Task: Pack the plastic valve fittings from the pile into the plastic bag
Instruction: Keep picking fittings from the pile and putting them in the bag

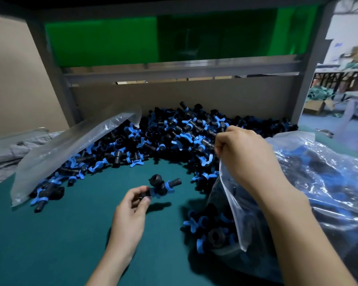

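Note:
A big pile of black and blue plastic valve fittings [174, 133] curves across the back of the green table. My left hand [132, 211] pinches one or two valve fittings [161, 185] by an end, lifted just above the table in front of the pile. My right hand [242, 149] grips the raised rim of a clear plastic bag [232, 203], holding its mouth up. Several fittings lie inside that bag near its bottom [213, 234].
A flat clear bag [70, 145] lies over the left part of the pile. A large filled plastic bag [329, 178] sits at the right. A cardboard wall and grey metal frame [184, 71] close the back. Bare green table surface [60, 234] lies in front.

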Available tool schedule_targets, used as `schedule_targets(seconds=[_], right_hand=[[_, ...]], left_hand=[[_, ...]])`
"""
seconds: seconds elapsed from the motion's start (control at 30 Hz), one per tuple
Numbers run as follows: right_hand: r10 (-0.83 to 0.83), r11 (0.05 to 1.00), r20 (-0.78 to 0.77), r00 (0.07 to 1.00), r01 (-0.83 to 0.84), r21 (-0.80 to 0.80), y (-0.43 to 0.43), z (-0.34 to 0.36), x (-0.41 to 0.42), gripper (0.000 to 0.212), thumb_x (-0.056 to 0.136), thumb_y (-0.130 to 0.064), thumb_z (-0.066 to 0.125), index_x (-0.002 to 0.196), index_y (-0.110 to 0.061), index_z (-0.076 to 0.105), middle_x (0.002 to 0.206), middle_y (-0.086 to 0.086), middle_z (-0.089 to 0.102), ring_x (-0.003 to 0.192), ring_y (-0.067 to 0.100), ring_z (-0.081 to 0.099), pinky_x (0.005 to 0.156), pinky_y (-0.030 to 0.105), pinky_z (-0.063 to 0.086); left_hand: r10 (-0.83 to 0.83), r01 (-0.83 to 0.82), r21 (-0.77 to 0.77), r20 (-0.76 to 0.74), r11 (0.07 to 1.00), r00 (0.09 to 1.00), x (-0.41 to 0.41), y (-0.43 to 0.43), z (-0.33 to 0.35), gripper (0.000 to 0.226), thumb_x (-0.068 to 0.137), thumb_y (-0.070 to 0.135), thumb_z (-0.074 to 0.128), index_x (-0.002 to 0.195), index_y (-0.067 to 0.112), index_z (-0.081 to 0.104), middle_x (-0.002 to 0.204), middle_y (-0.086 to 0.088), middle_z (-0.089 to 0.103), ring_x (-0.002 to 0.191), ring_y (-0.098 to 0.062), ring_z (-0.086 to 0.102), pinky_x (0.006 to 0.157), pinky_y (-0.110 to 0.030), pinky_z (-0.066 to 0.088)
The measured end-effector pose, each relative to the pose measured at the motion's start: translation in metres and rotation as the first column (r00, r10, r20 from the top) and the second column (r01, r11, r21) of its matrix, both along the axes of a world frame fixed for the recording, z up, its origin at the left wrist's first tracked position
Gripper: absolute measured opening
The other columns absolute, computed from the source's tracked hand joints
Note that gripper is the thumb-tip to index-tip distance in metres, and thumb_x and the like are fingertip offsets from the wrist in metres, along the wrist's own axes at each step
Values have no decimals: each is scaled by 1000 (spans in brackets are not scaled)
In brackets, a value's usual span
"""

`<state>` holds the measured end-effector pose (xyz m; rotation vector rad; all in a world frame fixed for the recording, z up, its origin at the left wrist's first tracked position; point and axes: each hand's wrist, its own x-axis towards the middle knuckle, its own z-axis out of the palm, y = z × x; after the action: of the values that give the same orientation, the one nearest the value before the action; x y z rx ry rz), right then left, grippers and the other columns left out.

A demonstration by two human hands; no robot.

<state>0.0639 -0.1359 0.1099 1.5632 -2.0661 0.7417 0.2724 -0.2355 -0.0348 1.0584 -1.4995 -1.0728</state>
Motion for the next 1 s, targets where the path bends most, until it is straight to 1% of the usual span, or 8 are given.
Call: schedule_targets(seconds=[0.17, 0.23, 0.33, 0.47, 0.67, 0.8, 0.9, 1.0], right_hand=[[7, 1000, 1, 1000, -7, 20, 0, -1, -1, 41, 86, -2, 51, 58, -30, 38, 79, -7, 50, 71, 20, 48, 66, 29, 26], [12, 1000, -1, 1000, -12, 16, 0, -1, -1, 45, 85, -1, 52, 56, -31, 35, 77, -8, 48, 69, 20, 46, 66, 29, 25], [18, 1000, 2, 1000, -18, 18, 1, -1, 0, 43, 83, 1, 50, 57, -31, 37, 78, -7, 50, 71, 21, 48, 67, 29, 26], [29, 999, 26, 999, -30, 16, 1, 0, 0, 40, 82, 1, 47, 57, -29, 39, 82, -6, 55, 74, 22, 52, 68, 29, 27], [40, 999, 19, 999, -40, 7, 0, -1, 0, 40, 81, 2, 45, 56, -29, 39, 80, -6, 55, 75, 22, 52, 69, 30, 28], [46, 999, 16, 999, -46, 7, -1, -1, -1, 41, 80, 2, 45, 55, -29, 38, 80, -6, 55, 74, 22, 52, 68, 29, 28], [49, 999, 12, 999, -49, 7, -1, -2, -2, 42, 80, 3, 46, 55, -30, 38, 80, -6, 54, 74, 21, 52, 68, 30, 29], [45, 999, 10, 999, -45, 11, -2, -2, -3, 41, 80, 2, 46, 55, -30, 38, 80, -6, 54, 74, 21, 52, 69, 30, 29]], left_hand=[[-9, 9, -4, -55, 1000, 998, 1, -1, 3, 25, 94, 2, 61, 99, 25, 68, 93, 10, 72, 87, 1, 66, 73, -5, 46], [-16, 16, -2, -60, 1000, 998, 2, 0, 2, 25, 94, 3, 61, 98, 27, 69, 91, 12, 73, 87, 2, 66, 74, -7, 46], [-12, 12, -9, -61, 1000, 998, 3, 0, 2, 24, 94, 5, 62, 97, 28, 69, 90, 17, 73, 87, 2, 66, 73, -9, 46], [-10, 10, -7, -74, 1000, 997, 2, 0, 1, 26, 93, 5, 63, 94, 30, 69, 90, 12, 74, 88, -5, 68, 75, -16, 47], [-10, 9, -4, -70, 1000, 998, 3, 0, 0, 29, 92, 9, 66, 91, 38, 70, 86, 16, 73, 78, -1, 66, 66, -7, 47], [-5, 5, -4, -72, 1000, 997, 2, -1, 0, 25, 92, 8, 66, 93, 33, 70, 85, 16, 73, 78, -2, 66, 67, -10, 47], [-8, 7, -14, -81, 1000, 997, 2, 0, 1, 23, 92, 6, 65, 95, 29, 70, 85, 16, 73, 76, 1, 65, 67, -6, 46], [-16, 14, -17, -94, 1000, 995, 2, 0, 2, 22, 93, 6, 64, 96, 27, 70, 87, 15, 74, 81, 2, 67, 70, -5, 46]])
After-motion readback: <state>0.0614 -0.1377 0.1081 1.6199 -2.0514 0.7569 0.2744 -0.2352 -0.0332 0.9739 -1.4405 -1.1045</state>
